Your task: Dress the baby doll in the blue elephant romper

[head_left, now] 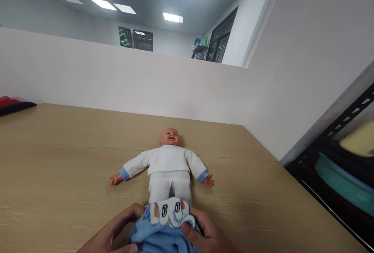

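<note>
A baby doll [171,159] lies face up on the table, arms spread, in a white top and white trousers with blue cuffs at the wrists. Over its lower legs is a blue baby garment [163,237] with an embroidered elephant face on a white patch; its kind is unclear because it is bunched up. My left hand [124,225] is curled round the garment's left side. On the right edge, my right hand [204,231] grips the cloth, its thumb lying by the elephant's trunk. The doll's feet are hidden.
The wooden table [73,159] meets a low white wall [131,85] at the back. At the right stands a black metal shelf [330,140] holding a teal item [344,179] and a cream-coloured one [359,140]. A red and black object [14,105] is at the far left.
</note>
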The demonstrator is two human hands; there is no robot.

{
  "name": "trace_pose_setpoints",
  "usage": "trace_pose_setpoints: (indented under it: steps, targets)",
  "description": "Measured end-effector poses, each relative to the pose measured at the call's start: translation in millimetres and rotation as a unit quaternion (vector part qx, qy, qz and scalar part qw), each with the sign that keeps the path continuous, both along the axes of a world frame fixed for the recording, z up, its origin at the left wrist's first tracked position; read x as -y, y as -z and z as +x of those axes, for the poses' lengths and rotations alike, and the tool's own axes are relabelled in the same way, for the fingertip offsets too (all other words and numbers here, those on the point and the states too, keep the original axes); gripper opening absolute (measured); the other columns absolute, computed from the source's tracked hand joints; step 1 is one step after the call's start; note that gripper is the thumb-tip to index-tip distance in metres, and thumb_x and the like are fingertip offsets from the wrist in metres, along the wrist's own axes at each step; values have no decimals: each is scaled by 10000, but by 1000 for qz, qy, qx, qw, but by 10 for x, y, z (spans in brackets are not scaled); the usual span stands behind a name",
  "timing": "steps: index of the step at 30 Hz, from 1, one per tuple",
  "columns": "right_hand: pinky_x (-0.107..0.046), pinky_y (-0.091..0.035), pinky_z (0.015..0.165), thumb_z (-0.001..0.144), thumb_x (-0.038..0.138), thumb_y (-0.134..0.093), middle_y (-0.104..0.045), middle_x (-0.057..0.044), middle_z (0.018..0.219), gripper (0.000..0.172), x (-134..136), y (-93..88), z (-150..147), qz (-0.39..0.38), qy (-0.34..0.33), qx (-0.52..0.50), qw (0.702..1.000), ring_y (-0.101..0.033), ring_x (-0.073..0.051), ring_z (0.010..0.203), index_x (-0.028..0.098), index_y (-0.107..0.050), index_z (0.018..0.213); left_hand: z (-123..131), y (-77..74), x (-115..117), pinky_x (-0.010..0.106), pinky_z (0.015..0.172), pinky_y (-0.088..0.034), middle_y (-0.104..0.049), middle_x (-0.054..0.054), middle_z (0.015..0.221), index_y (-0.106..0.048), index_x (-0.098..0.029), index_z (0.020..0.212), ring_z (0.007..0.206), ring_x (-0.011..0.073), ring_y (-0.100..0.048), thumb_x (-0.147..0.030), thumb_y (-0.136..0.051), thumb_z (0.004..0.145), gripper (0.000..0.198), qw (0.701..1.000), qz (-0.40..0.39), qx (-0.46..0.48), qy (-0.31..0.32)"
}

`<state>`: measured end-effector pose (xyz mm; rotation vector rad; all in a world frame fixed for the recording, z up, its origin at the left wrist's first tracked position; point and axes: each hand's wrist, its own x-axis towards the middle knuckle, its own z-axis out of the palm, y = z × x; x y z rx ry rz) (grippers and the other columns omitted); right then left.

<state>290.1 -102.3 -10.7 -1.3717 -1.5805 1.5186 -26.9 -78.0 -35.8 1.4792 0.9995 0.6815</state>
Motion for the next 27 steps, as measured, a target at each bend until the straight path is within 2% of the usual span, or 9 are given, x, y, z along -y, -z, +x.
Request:
trace_pose_setpoints:
  steps: [4,7,9,11,14,17,22,24,27]
  targets:
    - [-481,-434,1216,886,857,-603,-655,-129,1497,873,46,81,-109,-6,35,-35,999,-560,-366,1423,207,-633,1468,158,-188,-86,549,1255,-406,-651,109,1491,-660,-280,1404,1440,440,-521,-741,-837,726,838,995,16,-74,-63]
    - [-468,-406,1223,940,792,-595,-615,-138,1529,784,56,29,-135,50,42,-19,998,-543,-349,1425,224,-614,1481,367,-389,-138,599,1288,-324,-519,146,1626,-535,-255,1526,1532,444,-407,-630,-837,798,873,987,81,-121,-67]
    - [-451,-456,1156,970,747,-584,-650,-151,1438,715,73,-22,-97,105,24,-20,994,-603,-329,1323,211,-626,1441,492,-536,-164,573,1297,-309,-431,146,1682,-441,-261,1586,1568,422,-342,-564,-867,807,938,981,142,-119,-56]
    - [-411,-525,1015,958,715,-623,-705,-125,1222,668,111,-87,-13,123,-15,-26,992,-667,-291,1123,205,-642,1388,590,-684,-187,494,1262,-379,-465,125,1650,-436,-285,1581,1520,383,-419,-520,-909,787,954,983,155,-96,-11]
    - [-368,-523,907,877,638,-764,-711,-60,1089,573,205,-217,165,51,-48,55,996,-663,-272,1014,276,-699,1316,704,-861,-229,349,1057,-532,-701,55,1306,-659,-282,1341,1221,301,-650,-441,-927,786,637,983,115,-90,112]
    - [-359,-489,896,790,527,-870,-721,-32,1110,410,299,-315,324,-10,-28,145,989,-647,-295,1047,307,-774,1123,799,-916,-277,293,915,-536,-722,13,1121,-743,-268,1141,1074,262,-670,-332,-916,755,427,968,100,-150,177]
    - [-305,-451,891,963,532,-710,-616,-10,1021,356,327,-196,398,18,-25,-61,998,-553,-207,965,211,-658,1109,909,-878,-308,322,962,-505,-646,22,1209,-724,-241,1094,1107,273,-628,-319,-943,619,529,941,120,-212,233]
    - [-297,-443,874,1025,581,-620,-549,3,980,378,321,-78,367,30,-25,-112,993,-507,-184,922,211,-603,1101,926,-891,-295,310,950,-493,-634,21,1206,-697,-237,1091,1095,260,-618,-283,-849,692,429,934,132,-215,252]
    - [-302,-452,871,1052,629,-548,-541,1,984,406,337,93,292,30,-2,-133,991,-516,-186,918,236,-590,1145,932,-901,-275,274,807,-469,-642,0,1038,-629,-235,1065,932,218,-584,-306,-676,811,268,931,122,-214,270]
